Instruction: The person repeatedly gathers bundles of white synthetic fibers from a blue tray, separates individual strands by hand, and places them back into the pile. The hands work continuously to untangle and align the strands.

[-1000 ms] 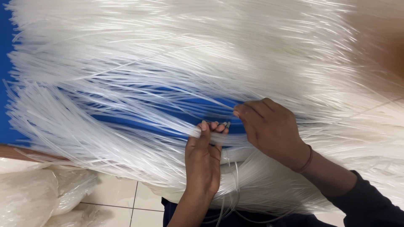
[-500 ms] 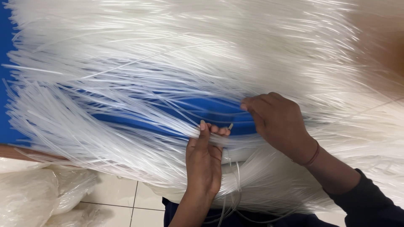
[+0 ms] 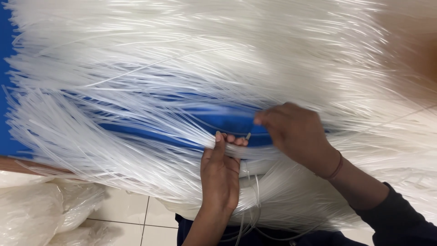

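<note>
Left hand (image 3: 221,175) gripped a bundle of thin translucent white plastic tubes (image 3: 150,155); right hand (image 3: 296,132) pinched one tube, which could kink if tugged.

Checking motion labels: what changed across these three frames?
The right hand slid rightward along the pile of thin translucent white plastic tubes, drawing away from the left hand and baring more of the blue surface between the tubes. The left hand kept its grip on a bundle of tubes in the same spot; the pile and the clear plastic bags did not move.
</note>
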